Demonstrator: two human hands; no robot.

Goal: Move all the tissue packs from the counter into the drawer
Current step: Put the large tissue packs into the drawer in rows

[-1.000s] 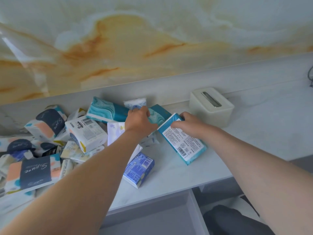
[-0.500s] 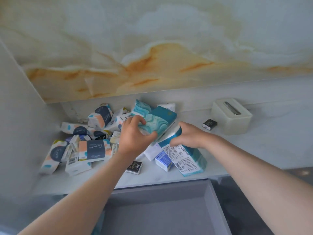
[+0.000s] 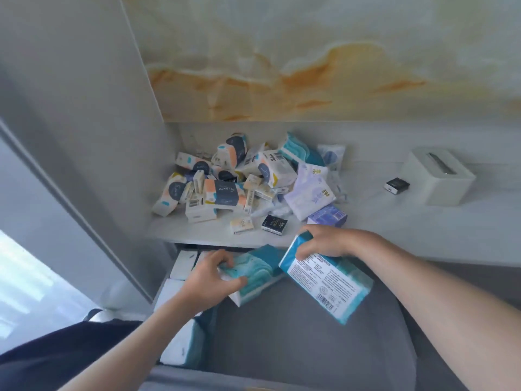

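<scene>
left hand point(image 3: 210, 279) gripping teal pack point(image 3: 255, 268), right hand point(image 3: 324, 241) gripping label-up pack point(image 3: 327, 287), over drawer point(image 3: 296, 342)

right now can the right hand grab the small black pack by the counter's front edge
Probably not yet: the right hand grips a teal pack, so it is full. The black pack lies uncovered just beyond it, so once emptied it should reach.

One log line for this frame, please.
left hand: grips teal wave-print pack | right hand: grips teal barcode pack | both over open drawer | counter: pack pile
</scene>
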